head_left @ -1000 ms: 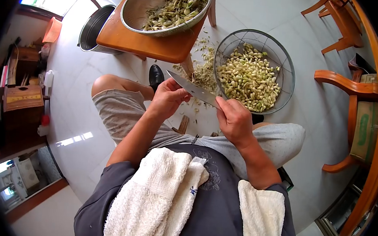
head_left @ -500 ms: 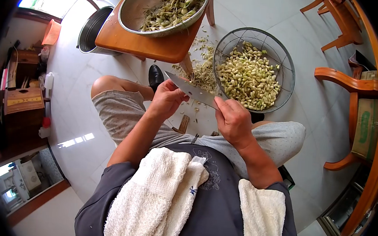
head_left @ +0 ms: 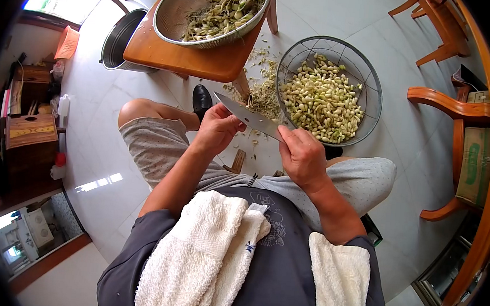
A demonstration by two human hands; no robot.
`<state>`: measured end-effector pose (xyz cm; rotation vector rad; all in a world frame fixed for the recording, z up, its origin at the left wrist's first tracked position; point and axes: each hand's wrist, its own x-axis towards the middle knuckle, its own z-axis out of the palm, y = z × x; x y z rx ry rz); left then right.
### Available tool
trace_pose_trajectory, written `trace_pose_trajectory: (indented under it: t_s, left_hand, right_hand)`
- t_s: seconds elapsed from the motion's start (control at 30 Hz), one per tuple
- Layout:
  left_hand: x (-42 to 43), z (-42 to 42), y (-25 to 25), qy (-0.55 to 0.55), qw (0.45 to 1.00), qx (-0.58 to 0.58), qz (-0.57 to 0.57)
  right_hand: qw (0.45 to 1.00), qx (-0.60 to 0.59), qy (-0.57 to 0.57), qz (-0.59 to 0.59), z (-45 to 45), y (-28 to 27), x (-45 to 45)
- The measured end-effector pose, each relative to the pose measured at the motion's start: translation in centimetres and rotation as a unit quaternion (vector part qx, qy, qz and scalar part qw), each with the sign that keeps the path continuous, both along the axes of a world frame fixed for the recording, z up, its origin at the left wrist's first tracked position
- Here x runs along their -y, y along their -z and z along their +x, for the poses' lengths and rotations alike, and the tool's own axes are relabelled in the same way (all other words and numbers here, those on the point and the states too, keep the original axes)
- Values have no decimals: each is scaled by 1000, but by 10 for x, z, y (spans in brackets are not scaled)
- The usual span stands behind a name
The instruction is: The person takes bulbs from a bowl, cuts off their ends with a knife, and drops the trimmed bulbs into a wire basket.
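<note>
My right hand [head_left: 303, 157] is wrapped round the handle of a broad-bladed kitchen knife [head_left: 253, 118], whose blade points up to the left. Close behind the blade, the fingers of my left hand [head_left: 218, 131] are pinched together; what they hold is hidden or too small to name. Just beyond my right hand, a round wire-mesh basket [head_left: 380, 100] on the floor holds many pale, trimmed bulbs [head_left: 322, 101]. Thin stalk and skin scraps [head_left: 265, 95] lie on the floor left of it. A metal colander [head_left: 172, 11] contains bulbs with stems [head_left: 226, 12].
The colander rests on a wooden chair seat [head_left: 217, 64]. A dark metal bucket [head_left: 113, 44] stands left of that chair. More wooden chair legs [head_left: 445, 99] and a cardboard box [head_left: 474, 166] are at the right. White towels [head_left: 192, 251] hang over my chest.
</note>
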<state>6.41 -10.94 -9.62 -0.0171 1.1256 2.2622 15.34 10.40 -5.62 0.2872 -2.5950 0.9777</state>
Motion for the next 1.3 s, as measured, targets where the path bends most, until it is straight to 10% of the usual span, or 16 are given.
trace_pose_trajectory:
  t_s: [0.37, 0.73, 1.3]
  left_hand:
    - [-1, 3, 0, -13, 1000, -14, 5]
    - [8, -1, -21, -4, 1000, 0, 29]
    - [-121, -93, -114, 178, 877, -271, -353]
  right_hand:
    - [1000, 13, 2, -10, 2, 9, 2]
    - [952, 296, 32, 67, 4, 27, -10]
    - [932, 352, -48, 77, 14, 48, -13]
